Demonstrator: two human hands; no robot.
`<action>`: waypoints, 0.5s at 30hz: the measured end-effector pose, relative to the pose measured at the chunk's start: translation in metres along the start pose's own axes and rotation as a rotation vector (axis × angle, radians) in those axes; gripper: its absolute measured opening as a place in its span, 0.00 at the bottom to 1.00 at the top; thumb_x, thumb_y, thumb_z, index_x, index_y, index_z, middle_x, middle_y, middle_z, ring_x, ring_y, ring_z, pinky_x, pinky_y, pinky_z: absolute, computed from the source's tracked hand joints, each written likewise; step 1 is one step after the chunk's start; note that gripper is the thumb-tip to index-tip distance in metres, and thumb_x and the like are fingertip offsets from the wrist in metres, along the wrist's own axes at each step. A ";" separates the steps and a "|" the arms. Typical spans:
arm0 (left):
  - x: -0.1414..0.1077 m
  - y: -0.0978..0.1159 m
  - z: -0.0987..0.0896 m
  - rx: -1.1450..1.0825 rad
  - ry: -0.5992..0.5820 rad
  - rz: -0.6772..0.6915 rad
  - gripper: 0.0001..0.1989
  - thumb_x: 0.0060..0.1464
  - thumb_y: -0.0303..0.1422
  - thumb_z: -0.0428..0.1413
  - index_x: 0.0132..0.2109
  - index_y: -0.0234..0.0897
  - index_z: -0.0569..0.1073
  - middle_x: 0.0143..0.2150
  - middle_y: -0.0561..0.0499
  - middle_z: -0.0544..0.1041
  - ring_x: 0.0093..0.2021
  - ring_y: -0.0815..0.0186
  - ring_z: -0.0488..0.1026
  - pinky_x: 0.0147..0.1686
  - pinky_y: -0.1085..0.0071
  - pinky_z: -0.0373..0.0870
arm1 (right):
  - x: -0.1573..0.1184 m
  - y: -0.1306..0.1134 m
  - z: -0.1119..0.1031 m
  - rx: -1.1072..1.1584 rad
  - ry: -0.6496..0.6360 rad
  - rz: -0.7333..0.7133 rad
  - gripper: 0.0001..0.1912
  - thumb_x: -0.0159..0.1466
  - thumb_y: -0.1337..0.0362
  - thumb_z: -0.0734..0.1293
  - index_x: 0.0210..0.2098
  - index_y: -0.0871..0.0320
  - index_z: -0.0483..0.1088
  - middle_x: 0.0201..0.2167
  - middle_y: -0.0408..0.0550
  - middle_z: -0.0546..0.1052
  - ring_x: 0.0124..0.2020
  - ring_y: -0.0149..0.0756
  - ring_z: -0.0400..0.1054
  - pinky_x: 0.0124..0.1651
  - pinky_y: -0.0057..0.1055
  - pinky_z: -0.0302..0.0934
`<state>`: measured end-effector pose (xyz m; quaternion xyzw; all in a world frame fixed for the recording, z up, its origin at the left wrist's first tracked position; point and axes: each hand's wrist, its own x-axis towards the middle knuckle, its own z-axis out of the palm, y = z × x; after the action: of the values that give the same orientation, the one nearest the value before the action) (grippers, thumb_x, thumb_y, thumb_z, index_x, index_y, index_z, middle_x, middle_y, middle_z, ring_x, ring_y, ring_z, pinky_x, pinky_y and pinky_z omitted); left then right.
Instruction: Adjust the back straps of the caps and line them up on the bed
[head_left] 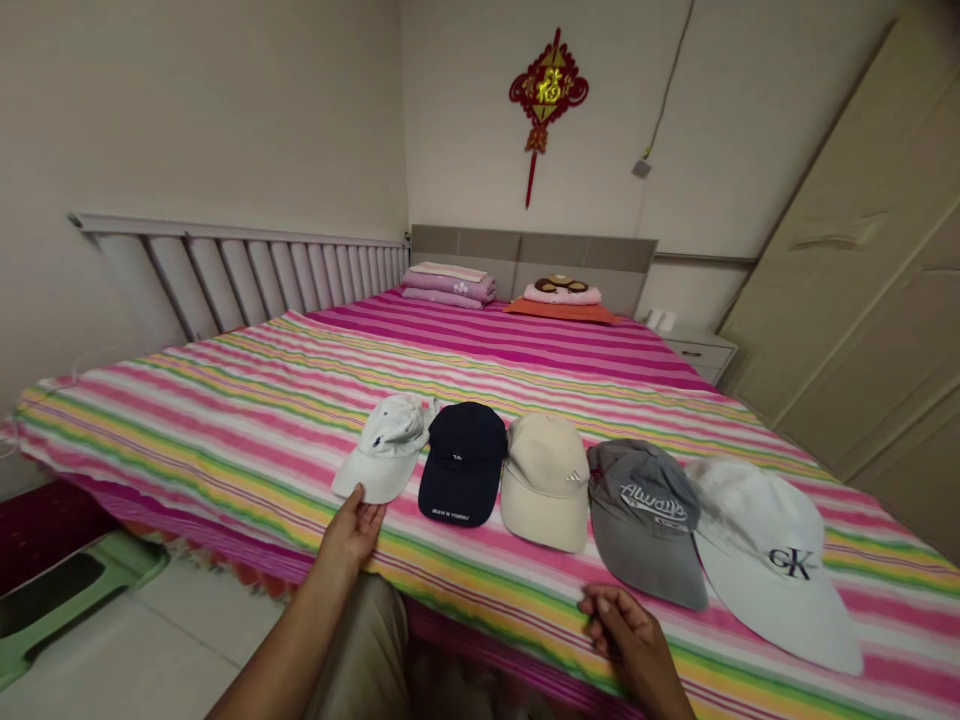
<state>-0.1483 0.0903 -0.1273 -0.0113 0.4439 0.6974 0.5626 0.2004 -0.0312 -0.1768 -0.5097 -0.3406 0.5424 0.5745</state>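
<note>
Several baseball caps lie in a row on the striped bedspread, brims toward me. At the left end is a small white cap (390, 440) with a dark logo; my left hand (358, 525) grips its brim edge, thumb on top, fingers at the underside. Beside it sit a navy cap (463, 455) with lettering on the brim and a beige cap (546, 475). Farther right are a grey cap (645, 515) with white script and a larger white cap (772, 560) marked "CK". Below the grey cap, my right hand (619, 625) hovers with loosely bent fingers, apparently holding nothing.
The striped bedspread (225, 400) covers the bed. Folded purple bedding (450, 285) and a pink-and-orange pile (562, 300) lie near the headboard (480, 245). A radiator (255, 270) lines the left wall, a green stool (82, 590) stands lower left, a nightstand (701, 350) right.
</note>
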 end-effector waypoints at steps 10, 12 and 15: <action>-0.038 0.008 -0.015 -0.224 -0.299 0.024 0.18 0.54 0.18 0.42 0.45 0.38 0.70 0.30 0.50 0.79 0.30 0.70 0.75 0.34 0.74 0.73 | 0.001 0.000 0.008 -0.028 0.013 0.001 0.20 0.42 0.51 0.72 0.26 0.60 0.70 0.20 0.42 0.70 0.16 0.26 0.59 0.17 0.23 0.50; -0.049 -0.007 -0.032 -0.208 -0.392 -0.011 0.23 0.52 0.15 0.42 0.48 0.41 0.68 0.34 0.50 0.79 0.33 0.68 0.75 0.36 0.72 0.73 | 0.003 0.001 0.015 -0.041 -0.014 0.039 0.20 0.42 0.50 0.71 0.25 0.60 0.68 0.18 0.40 0.69 0.15 0.25 0.58 0.16 0.22 0.48; -0.066 -0.033 -0.061 -0.141 -0.478 -0.087 0.27 0.48 0.14 0.47 0.51 0.44 0.67 0.39 0.49 0.78 0.38 0.65 0.75 0.40 0.70 0.72 | 0.003 -0.004 0.035 -0.065 -0.127 0.088 0.19 0.44 0.50 0.71 0.23 0.60 0.68 0.17 0.42 0.69 0.15 0.25 0.58 0.16 0.22 0.47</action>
<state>-0.1274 0.0001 -0.1501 0.0956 0.2479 0.6847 0.6787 0.1693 -0.0203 -0.1649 -0.5071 -0.3709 0.5871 0.5106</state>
